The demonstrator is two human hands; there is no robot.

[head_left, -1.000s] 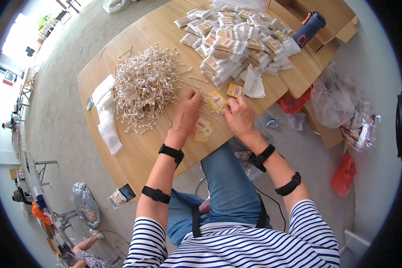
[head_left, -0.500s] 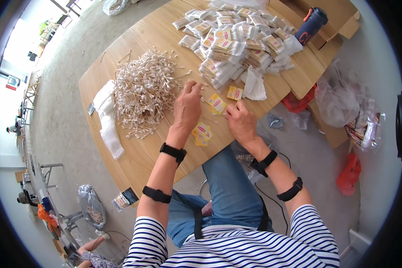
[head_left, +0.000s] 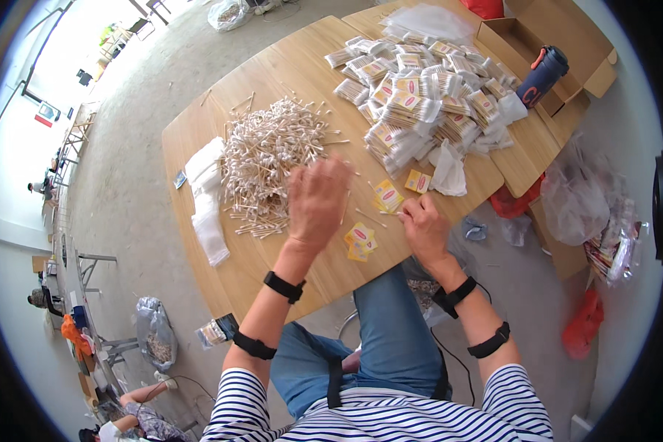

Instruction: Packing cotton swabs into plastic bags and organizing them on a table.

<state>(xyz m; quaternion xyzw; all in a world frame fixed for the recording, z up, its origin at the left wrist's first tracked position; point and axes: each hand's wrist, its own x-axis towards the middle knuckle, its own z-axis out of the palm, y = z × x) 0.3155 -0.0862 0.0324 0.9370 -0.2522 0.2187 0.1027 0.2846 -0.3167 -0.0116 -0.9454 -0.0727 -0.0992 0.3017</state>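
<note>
A heap of loose cotton swabs [head_left: 269, 158] lies on the wooden table, white tips on pale sticks. My left hand [head_left: 318, 199] is over its near right edge, smeared by motion, so what its fingers do is unclear. Off to the right, close to the table's front edge, my right hand [head_left: 427, 225] is closed in a pinch, with a small white swab tip showing at its fingertips. Between the hands lie small yellow printed cards [head_left: 360, 241], and more yellow cards [head_left: 387, 196] sit farther back. A stray swab [head_left: 370, 216] rests between these card groups.
Packed swab bags [head_left: 412, 96] are heaped at the back right, beside a yellow card stack [head_left: 418, 181] and a crumpled white bag [head_left: 449, 169]. A dark bottle [head_left: 543, 76] stands near an open cardboard box [head_left: 504, 37]. White folded material [head_left: 208, 199] lies left of the swabs.
The whole view has shifted, so the table sits lower and farther right. My left hand has moved left toward the swab heap; my right hand stays pinched near the table's front edge.
</note>
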